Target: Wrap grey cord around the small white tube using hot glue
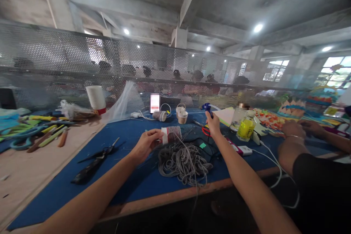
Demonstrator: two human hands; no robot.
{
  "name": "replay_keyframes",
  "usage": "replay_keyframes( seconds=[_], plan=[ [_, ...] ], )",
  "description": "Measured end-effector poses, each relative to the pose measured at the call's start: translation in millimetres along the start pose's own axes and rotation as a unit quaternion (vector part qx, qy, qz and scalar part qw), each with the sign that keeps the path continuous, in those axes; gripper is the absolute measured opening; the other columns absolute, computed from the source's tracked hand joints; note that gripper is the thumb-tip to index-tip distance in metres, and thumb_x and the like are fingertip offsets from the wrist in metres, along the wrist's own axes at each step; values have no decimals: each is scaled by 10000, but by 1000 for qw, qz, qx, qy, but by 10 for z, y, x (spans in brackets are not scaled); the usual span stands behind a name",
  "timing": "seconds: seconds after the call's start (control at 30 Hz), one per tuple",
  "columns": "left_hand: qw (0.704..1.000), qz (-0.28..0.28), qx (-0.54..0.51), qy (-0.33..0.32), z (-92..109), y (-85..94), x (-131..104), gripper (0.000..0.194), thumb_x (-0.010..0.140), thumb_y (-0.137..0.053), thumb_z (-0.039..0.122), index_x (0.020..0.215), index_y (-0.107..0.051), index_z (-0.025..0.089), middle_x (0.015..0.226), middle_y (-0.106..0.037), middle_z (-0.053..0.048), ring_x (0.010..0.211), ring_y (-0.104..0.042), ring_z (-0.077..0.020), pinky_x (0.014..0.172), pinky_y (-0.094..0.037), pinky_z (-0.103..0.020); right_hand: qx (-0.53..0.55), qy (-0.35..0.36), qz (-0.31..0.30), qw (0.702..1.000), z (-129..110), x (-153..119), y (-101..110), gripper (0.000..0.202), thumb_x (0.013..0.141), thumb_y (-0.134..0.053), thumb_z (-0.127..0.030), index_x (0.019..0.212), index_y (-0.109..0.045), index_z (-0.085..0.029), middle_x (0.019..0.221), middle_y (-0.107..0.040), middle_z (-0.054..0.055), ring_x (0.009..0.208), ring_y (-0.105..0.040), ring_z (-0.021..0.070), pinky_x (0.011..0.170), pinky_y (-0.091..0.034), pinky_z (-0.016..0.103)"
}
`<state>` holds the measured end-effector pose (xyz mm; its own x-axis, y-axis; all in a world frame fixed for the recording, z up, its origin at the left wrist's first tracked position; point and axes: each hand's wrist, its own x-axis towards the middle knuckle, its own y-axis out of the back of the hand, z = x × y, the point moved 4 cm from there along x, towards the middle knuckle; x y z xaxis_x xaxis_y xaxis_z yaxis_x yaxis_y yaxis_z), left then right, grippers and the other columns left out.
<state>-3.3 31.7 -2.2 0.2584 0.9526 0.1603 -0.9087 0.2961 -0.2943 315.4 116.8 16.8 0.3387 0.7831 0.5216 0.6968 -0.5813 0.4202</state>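
Note:
My left hand (148,142) grips the white rim end of a paper cup (165,136) lying on its side. Grey cord (174,133) is wound round the cup's body. From it a strand runs to a loose heap of grey cord (182,164) on the blue table top. My right hand (214,124) is closed round the handle of a blue hot glue gun (206,107), held up to the right of the cup and apart from it. Beyond the cup stand a small basket-like cup (182,117) and another cord-wrapped cup (160,116) on its side.
A black-handled tool (94,164) lies at left, near scissors (24,139) and stacked paper cups (95,98). At right are a yellow bottle (246,128), a power strip (236,148) with cables and a co-worker's arm (292,146). A perforated screen (164,69) closes the back.

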Motion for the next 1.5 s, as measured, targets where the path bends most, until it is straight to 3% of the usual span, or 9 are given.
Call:
replay_keyframes(
  seconds=[0.17,0.33,0.5,0.67,0.83,1.03,1.27,1.5],
  plan=[
    [1000,-3,10,-8,-22,26,32,140,706,-750,284,744,-717,153,743,-660,-29,654,-565,-120,664,-460,-235,131,3,-23,991,-168,-96,-124,532,784,-453,-634,962,-554,-142,616,-557,-15,504,-510,117,522,-432,232],
    [1000,10,28,-7,-16,61,56,148,704,-750,289,751,-725,151,761,-675,-41,668,-572,-127,650,-449,-228,228,33,-116,966,-377,-278,-290,408,805,-484,-577,789,-519,-171,618,-526,-26,519,-503,94,537,-444,216],
    [1000,19,22,-4,8,79,55,147,695,-753,289,746,-723,155,759,-682,-36,658,-576,-129,663,-453,-239,307,19,-208,928,-527,-471,-419,358,782,-571,-525,769,-535,-170,570,-469,-53,483,-432,78,494,-401,202],
    [999,34,16,-9,-8,131,83,143,700,-754,275,745,-708,147,710,-670,-29,642,-581,-122,674,-460,-246,257,26,-252,932,-690,-654,-456,372,743,-649,-511,873,-649,-163,524,-453,-60,444,-366,74,444,-330,208],
    [998,50,22,-11,-17,176,110,177,671,-777,287,764,-719,149,743,-688,-44,654,-601,-133,668,-472,-255,216,69,-280,933,-784,-809,-465,344,796,-594,-521,844,-652,-185,528,-488,-47,470,-427,97,478,-374,223],
    [998,51,34,-22,-6,200,126,195,694,-764,305,825,-735,164,839,-714,-63,733,-630,-157,703,-483,-263,147,158,-272,938,-861,-922,-425,337,801,-607,-517,895,-686,-203,803,-659,3,764,-579,164,699,-449,263],
    [997,64,26,-30,41,198,114,225,690,-767,312,826,-731,137,856,-717,-87,763,-632,-179,714,-482,-283,81,263,-268,923,-987,-969,-336,338,826,-590,-510,783,-628,-177,710,-596,-10,662,-512,127,620,-389,234],
    [997,60,21,-34,18,227,131,208,714,-754,311,823,-725,136,851,-711,-72,771,-622,-167,741,-482,-281,53,278,-267,921,-984,-962,-333,334,849,-560,-511,780,-617,-190,713,-593,-11,661,-509,127,617,-372,232]
  ],
)
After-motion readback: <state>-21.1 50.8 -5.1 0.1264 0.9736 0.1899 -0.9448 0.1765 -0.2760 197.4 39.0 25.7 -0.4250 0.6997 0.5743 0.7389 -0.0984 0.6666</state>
